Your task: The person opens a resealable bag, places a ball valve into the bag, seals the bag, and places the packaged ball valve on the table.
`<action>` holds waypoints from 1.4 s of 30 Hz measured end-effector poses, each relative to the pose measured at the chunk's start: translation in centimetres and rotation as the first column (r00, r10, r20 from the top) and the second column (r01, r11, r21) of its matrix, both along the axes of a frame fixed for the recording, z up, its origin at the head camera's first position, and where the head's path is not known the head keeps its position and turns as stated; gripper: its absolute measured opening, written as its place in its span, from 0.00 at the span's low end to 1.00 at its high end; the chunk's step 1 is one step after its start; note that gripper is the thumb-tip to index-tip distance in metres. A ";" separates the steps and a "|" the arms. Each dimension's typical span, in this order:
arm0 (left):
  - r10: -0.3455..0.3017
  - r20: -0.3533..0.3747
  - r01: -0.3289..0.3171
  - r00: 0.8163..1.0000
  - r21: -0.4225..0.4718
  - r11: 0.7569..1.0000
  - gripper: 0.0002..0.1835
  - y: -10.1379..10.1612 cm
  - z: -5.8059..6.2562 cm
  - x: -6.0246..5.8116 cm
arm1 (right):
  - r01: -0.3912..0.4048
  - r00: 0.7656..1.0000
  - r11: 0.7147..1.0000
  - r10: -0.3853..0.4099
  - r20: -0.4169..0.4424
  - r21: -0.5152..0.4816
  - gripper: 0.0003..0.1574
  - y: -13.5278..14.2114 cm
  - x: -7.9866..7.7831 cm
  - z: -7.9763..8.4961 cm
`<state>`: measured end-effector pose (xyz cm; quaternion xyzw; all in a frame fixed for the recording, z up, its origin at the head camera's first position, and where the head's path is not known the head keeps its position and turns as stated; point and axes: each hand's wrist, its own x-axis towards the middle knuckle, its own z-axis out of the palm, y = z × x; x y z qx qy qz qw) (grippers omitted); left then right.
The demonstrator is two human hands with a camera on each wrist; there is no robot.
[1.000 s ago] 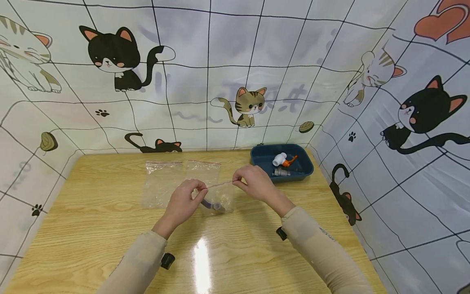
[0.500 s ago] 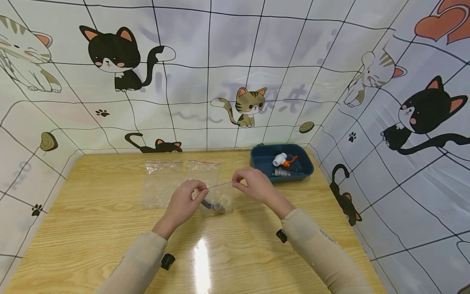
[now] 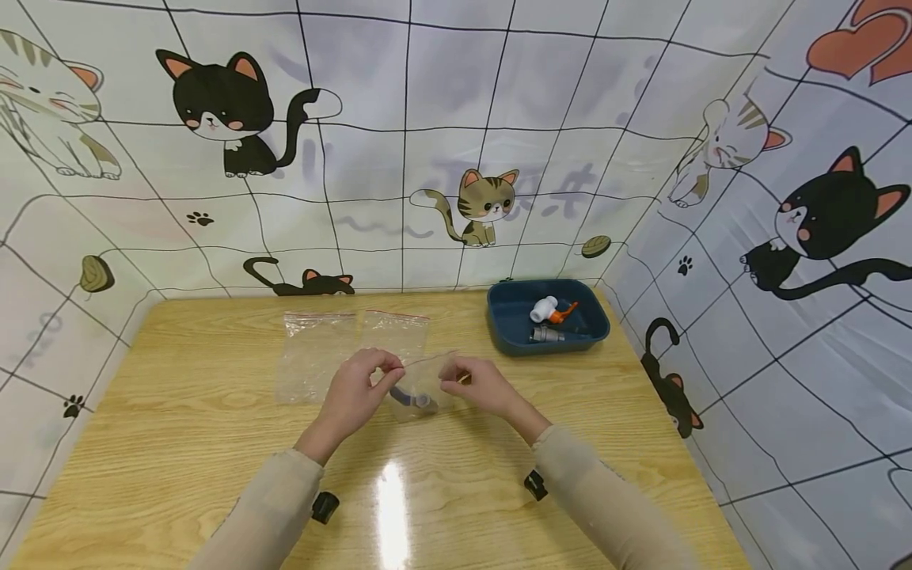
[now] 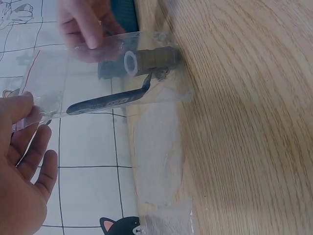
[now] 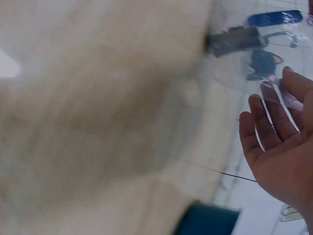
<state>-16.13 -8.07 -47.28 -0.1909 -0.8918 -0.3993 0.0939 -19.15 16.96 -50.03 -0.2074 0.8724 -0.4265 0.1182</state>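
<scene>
A clear zip bag (image 3: 438,400) stands up from the table, its seal line slanting upward to the right. Inside is a grey metal ball valve (image 4: 151,61) with a blue lever handle (image 4: 107,101). My left hand (image 3: 356,392) pinches the bag's left top corner between thumb and index finger, the other fingers loosely bent in the left wrist view. My right hand (image 3: 484,388) is at the bag's right side, below the seal. Its thumb and fingers are apart at the plastic in the right wrist view.
Two flat clear zip bags, the left bag (image 3: 309,364) and the right bag (image 3: 399,328), lie behind on the wooden table (image 3: 199,443). A blue tray (image 3: 502,336) at the back right holds a white fitting with an orange lever (image 3: 545,309) and a grey metal fitting (image 3: 547,335).
My right hand has left the right end of the seal and moved left and down along the bag, its fingers parting. My left hand keeps its pinch in the same place.
</scene>
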 end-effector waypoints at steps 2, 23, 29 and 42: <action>0.002 -0.007 -0.002 1.000 0.000 1.000 0.06 -0.1 0.0 0.0 | 0.017 0.999 0.998 -0.014 0.047 -0.053 0.08 -0.3 0.2 -1.0; 0.035 -0.002 -0.035 0.999 -0.002 0.999 0.08 -0.7 0.3 0.2 | 0.164 0.986 0.975 -0.162 0.029 -0.148 0.11 -1.2 1.7 -2.7; 0.054 0.027 -0.055 0.998 0.022 0.998 0.14 -0.7 0.2 0.2 | 0.220 0.975 0.970 -0.217 0.046 -0.100 0.15 0.0 1.3 -1.5; 0.061 0.073 -0.064 0.995 0.029 0.998 0.12 -1.6 -1.0 0.6 | 0.375 0.927 0.925 -0.373 -0.037 0.066 0.11 2.2 0.0 -0.8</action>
